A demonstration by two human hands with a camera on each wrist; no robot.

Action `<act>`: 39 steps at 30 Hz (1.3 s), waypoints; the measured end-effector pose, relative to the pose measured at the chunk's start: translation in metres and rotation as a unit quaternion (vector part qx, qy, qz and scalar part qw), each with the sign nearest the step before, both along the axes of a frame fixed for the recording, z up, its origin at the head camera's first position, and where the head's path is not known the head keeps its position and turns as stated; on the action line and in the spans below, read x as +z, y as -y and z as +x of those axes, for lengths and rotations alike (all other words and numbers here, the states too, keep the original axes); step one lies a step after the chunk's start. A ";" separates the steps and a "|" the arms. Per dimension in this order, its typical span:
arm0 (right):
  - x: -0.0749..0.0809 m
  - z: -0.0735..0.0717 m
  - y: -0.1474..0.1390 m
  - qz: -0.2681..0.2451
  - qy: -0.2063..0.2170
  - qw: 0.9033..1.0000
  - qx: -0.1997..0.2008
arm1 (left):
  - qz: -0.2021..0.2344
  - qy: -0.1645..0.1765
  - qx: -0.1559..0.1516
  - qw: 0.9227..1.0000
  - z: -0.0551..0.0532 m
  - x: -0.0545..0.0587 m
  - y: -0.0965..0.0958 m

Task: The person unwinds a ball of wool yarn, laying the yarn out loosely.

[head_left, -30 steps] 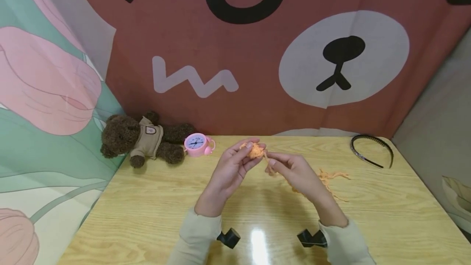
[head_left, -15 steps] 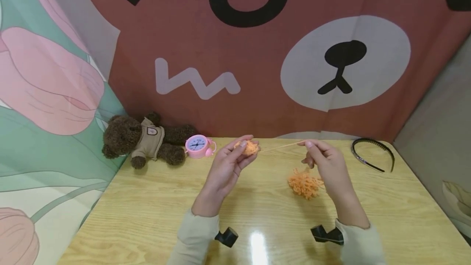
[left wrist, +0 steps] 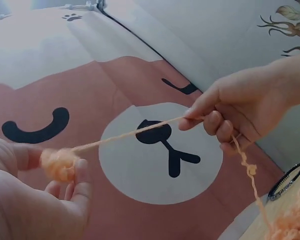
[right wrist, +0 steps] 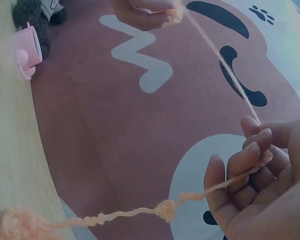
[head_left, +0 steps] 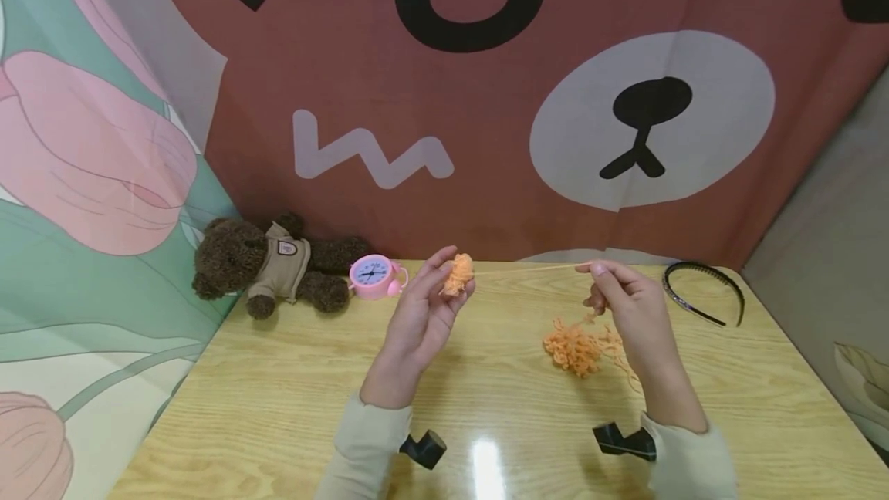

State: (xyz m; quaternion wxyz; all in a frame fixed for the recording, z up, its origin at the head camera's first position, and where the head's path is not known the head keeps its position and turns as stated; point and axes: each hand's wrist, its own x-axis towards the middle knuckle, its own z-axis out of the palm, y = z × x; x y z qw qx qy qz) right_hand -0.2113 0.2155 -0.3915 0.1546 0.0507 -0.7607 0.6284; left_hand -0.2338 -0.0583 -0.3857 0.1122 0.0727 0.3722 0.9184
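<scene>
A small ball of orange yarn [head_left: 459, 275] sits between the thumb and fingertips of my left hand [head_left: 424, 307], raised above the table. From it a strand of yarn [left wrist: 125, 135] runs taut to my right hand [head_left: 635, 311], which pinches it between thumb and index finger. In the right wrist view the strand passes through the curled fingers and leaves below them, kinked and with a small knot [right wrist: 166, 210]. It leads down to a loose, curly heap of orange yarn [head_left: 575, 347] on the table, left of my right wrist.
On the wooden table [head_left: 292, 407], a brown teddy bear [head_left: 278, 265] lies at the back left with a pink alarm clock [head_left: 373, 276] beside it. A black headband [head_left: 701, 292] lies at the back right. A printed curtain [head_left: 486, 199] hangs right behind the table.
My right hand has moved right, away from the left, drawing the strand out straight. The left hand has turned the yarn ball upright and shifted slightly left.
</scene>
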 end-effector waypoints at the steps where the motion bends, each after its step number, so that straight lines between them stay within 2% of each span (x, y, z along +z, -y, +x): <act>1: 0.000 0.000 0.000 0.003 0.001 1.000 -0.001 | 0.006 0.002 -0.004 1.000 0.000 0.000 0.000; 5: 0.000 0.001 0.003 -0.007 0.001 1.000 0.000 | 0.001 -0.001 -0.027 1.000 0.002 0.000 0.000; 7: -0.001 0.001 0.010 -0.014 -0.001 1.000 0.013 | -0.018 -0.002 -0.038 0.999 0.004 -0.001 -0.003; 10: -0.001 0.003 0.024 -0.013 -0.003 0.998 0.057 | -0.077 -0.009 -0.060 0.995 0.006 -0.004 -0.009; 13: -0.002 0.006 0.037 -0.003 -0.010 0.995 0.102 | -0.156 -0.034 -0.076 0.984 0.009 -0.006 -0.017; 15: -0.001 0.009 0.043 0.005 -0.015 0.993 0.118 | -0.222 -0.071 -0.076 0.970 0.011 -0.007 -0.020; 16: 0.000 0.010 0.045 0.006 -0.018 0.992 0.123 | -0.261 -0.095 -0.072 0.958 0.012 -0.008 -0.022; 19: 0.001 0.013 0.047 0.012 -0.017 0.992 0.128 | -0.369 -0.168 -0.057 0.912 0.015 -0.010 -0.026; 21: 0.003 0.015 0.047 0.025 -0.007 0.991 0.129 | -0.413 -0.202 -0.057 0.886 0.017 -0.012 -0.030; 22: 0.003 0.016 0.046 0.031 -0.003 0.991 0.132 | -0.423 -0.210 -0.061 0.879 0.018 -0.013 -0.032; 23: 0.004 0.016 0.046 0.040 0.001 0.990 0.136 | -0.426 -0.216 -0.069 0.876 0.019 -0.014 -0.034; 26: 0.008 0.019 0.043 0.069 0.001 0.986 0.154 | -0.419 -0.220 -0.089 0.877 0.022 -0.016 -0.040; 28: 0.012 0.021 0.040 0.090 -0.010 0.983 0.161 | -0.423 -0.215 -0.090 0.876 0.025 -0.016 -0.043; 30: 0.016 0.023 0.035 0.115 -0.029 0.982 0.150 | -0.427 -0.213 -0.080 0.875 0.026 -0.016 -0.044; 32: 0.019 0.025 0.029 0.124 -0.043 0.984 0.120 | -0.425 -0.207 -0.066 0.879 0.026 -0.015 -0.044; 33: 0.020 0.025 0.025 0.122 -0.048 0.986 0.101 | -0.416 -0.201 -0.059 0.885 0.026 -0.014 -0.044; 35: 0.022 0.025 0.016 0.111 -0.056 0.990 0.065 | -0.382 -0.193 -0.054 0.902 0.025 -0.013 -0.041; 37: 0.025 0.026 0.007 0.080 -0.051 0.995 0.034 | -0.347 -0.185 -0.051 0.918 0.023 -0.012 -0.037; 39: 0.027 0.027 -0.001 0.032 -0.049 0.998 0.011 | -0.317 -0.178 -0.051 0.930 0.021 -0.011 -0.033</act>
